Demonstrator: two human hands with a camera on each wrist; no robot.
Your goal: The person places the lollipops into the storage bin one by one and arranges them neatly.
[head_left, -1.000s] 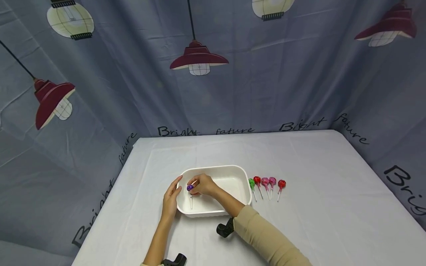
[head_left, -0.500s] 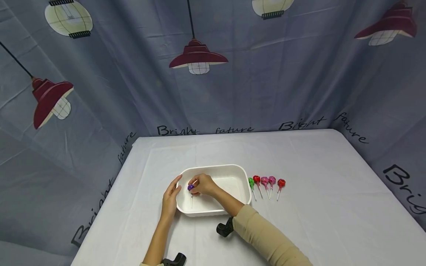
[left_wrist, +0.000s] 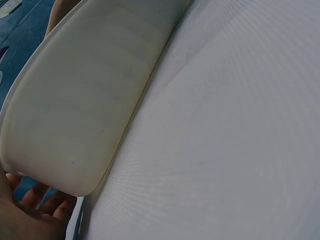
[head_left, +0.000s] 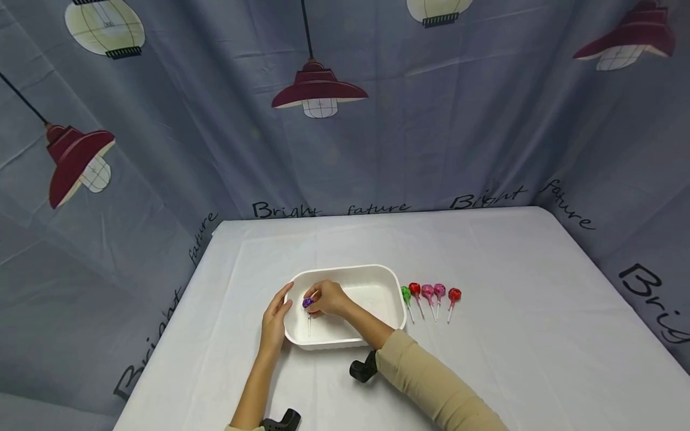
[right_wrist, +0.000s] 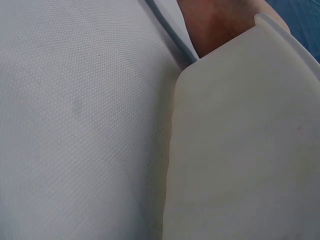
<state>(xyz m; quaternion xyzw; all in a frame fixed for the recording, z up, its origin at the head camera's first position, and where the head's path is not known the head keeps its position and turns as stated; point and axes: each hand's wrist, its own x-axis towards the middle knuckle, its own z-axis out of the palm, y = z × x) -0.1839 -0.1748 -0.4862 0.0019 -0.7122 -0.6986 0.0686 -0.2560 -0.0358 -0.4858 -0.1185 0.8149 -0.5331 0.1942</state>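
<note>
A white rectangular tray (head_left: 372, 302) stands on the table. My left hand (head_left: 274, 323) holds its left end, with the thumb at the rim; in the left wrist view that hand's fingers (left_wrist: 52, 202) lie against the outside of the tray's end wall. Inside the tray, at its left side, my right hand (head_left: 329, 297) pinches a purple-wrapped lollipop (head_left: 307, 303) by the head, its white stick pointing toward me. The right wrist view shows mostly the tray's outer wall (right_wrist: 245, 130), and the lollipop is hidden there.
Right of the tray, several lollipops lie in a row: a green one (head_left: 406, 293), a red one (head_left: 414, 288), pink ones (head_left: 427, 291) and another red one (head_left: 454, 294) at the end. White cloth (head_left: 485, 359) covers the table. A grey-blue curtain (head_left: 431, 137) hangs behind.
Both hands stay almost where they were, the right one still pinching the purple lollipop in the tray. The whole head view has shifted slightly upward.
</note>
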